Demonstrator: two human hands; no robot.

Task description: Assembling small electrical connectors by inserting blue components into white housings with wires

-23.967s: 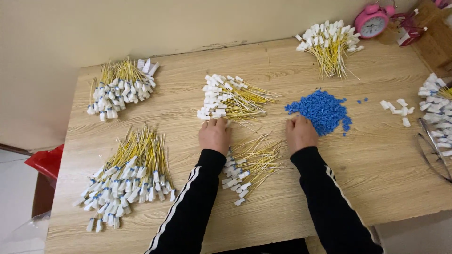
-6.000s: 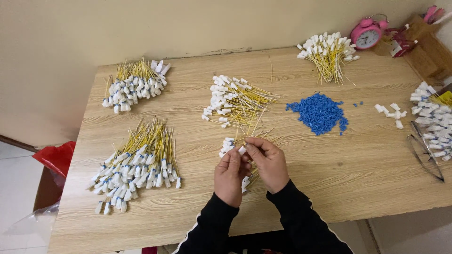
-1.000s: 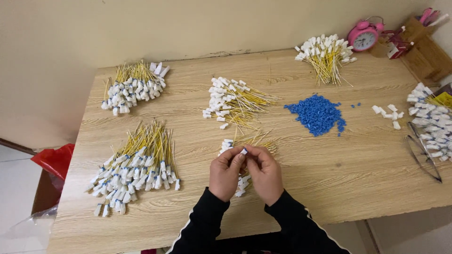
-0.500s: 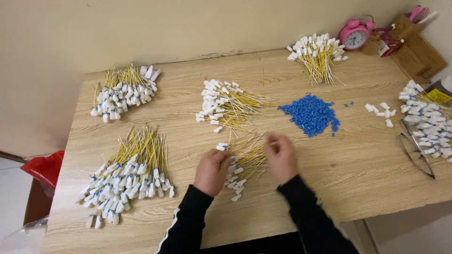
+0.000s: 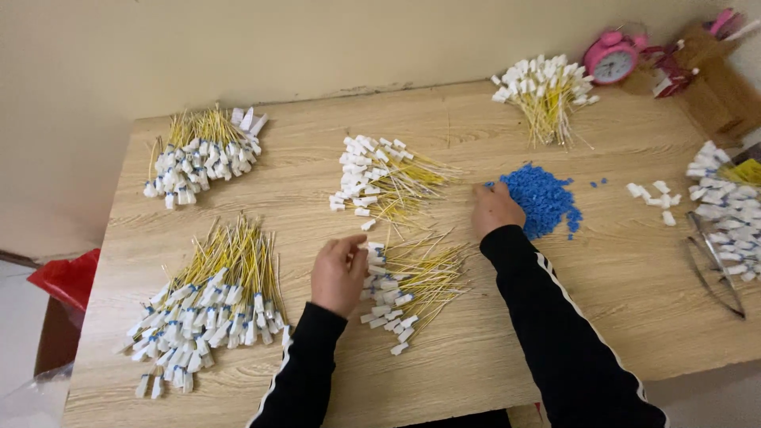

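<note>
My left hand (image 5: 338,273) rests with fingers apart at the left edge of a small pile of yellow wires with white plugs (image 5: 412,285), near the front of the wooden table (image 5: 491,357). My right hand (image 5: 495,208) reaches to the left edge of a heap of small blue plastic pieces (image 5: 543,198), fingers curled down onto it. Whether it has pinched a piece is hidden. Both arms wear black sleeves with a white stripe.
More bundles of yellow wires with white plugs lie at the front left (image 5: 210,305), back left (image 5: 202,150), middle (image 5: 384,178) and back right (image 5: 543,91). Loose white plugs (image 5: 725,206) and metal tongs (image 5: 713,265) sit at the right edge. A pink alarm clock (image 5: 610,59) stands at the back.
Half a second ago my right hand was over the small wire pile; it has moved right and away to the blue heap. My left hand has stayed beside the pile.
</note>
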